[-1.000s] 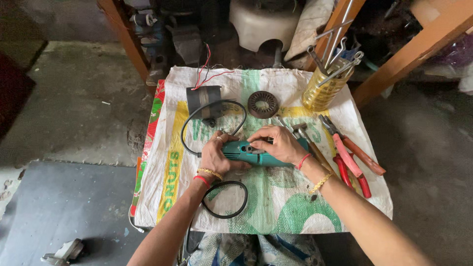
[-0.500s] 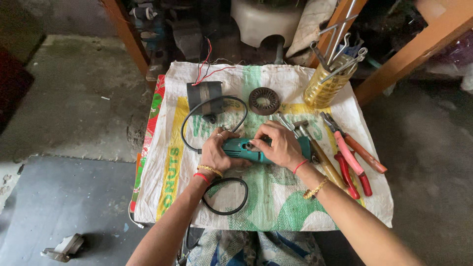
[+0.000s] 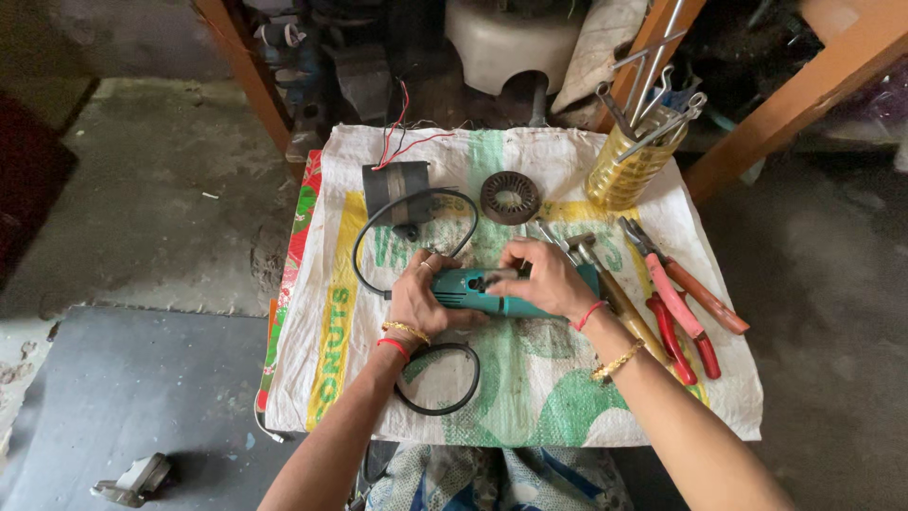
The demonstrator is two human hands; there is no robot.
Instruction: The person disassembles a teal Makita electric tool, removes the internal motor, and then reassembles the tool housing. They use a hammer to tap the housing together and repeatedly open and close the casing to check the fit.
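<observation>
Both the left hand (image 3: pixel 421 298) and right hand (image 3: pixel 549 279) grip the teal power-tool body (image 3: pixel 492 293), seemingly rigid, fairly heavy, hard-shelled, best held around its middle.

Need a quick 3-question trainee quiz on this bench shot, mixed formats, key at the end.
1. True or false: both hands are on the teal tool body.
2. Which thing stands upright at the far right corner of the sack? A) yellow mesh holder of wrenches B) ringed metal core C) black motor part
3. Fill in: the red-handled pliers lie to the ___ of the right hand.

Key
1. True: the left hand grips one end and the right hand covers the middle.
2. A, the mesh holder; the core and motor part sit further left.
3. right
</observation>
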